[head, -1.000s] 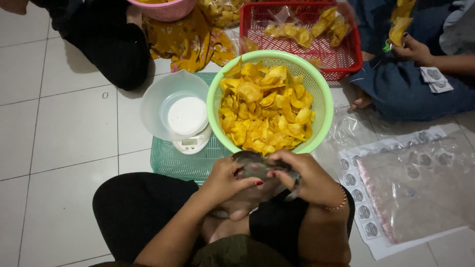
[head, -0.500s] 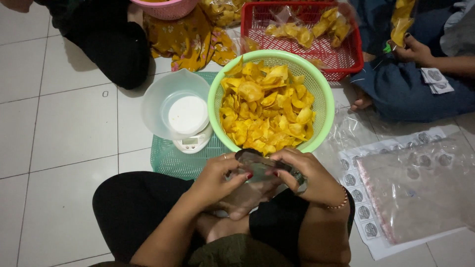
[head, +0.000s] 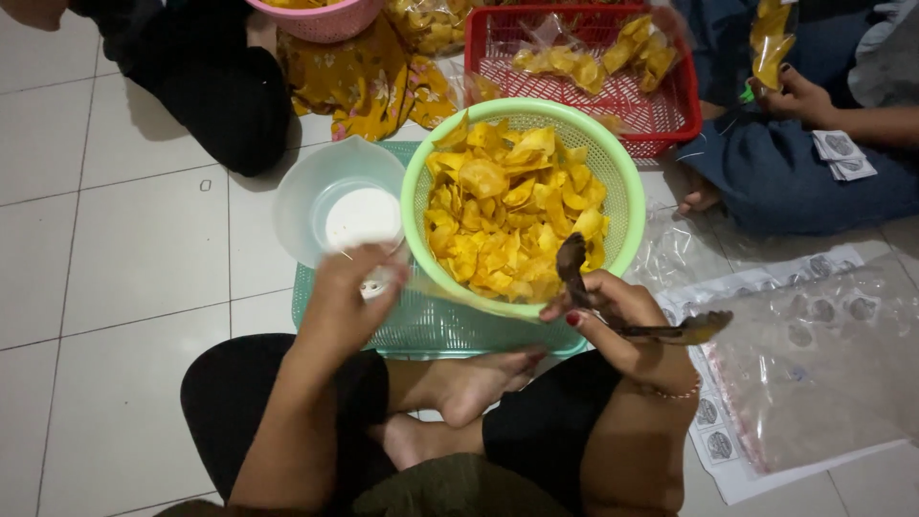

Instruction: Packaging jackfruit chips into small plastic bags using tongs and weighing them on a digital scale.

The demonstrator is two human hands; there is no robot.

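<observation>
Our right hand (head: pixel 613 311) pinches a small clear plastic pouch (head: pixel 627 306) by its mouth, fingers closed on it, just beside the near rim of the round green plastic colander (head: pixel 620 182) heaped with yellow chips (head: pixel 512 206). Our left hand (head: pixel 349 297) is out over the small white kitchen scale (head: pixel 375 280); we see the back of it, so we cannot tell whether it is open or closed. On the scale sits a translucent plastic measuring bowl (head: pixel 306 191). Scale and colander both rest on an upturned teal plastic tray (head: pixel 431 325) on the tiled floor (head: pixel 124 249). To our right lie clear bags on a sheet of round labels (head: pixel 704 412). Beyond the colander, a red plastic basket (head: pixel 675 110) holds filled bags, and another person's hand (head: pixel 795 96) lifts a bag of chips.
</observation>
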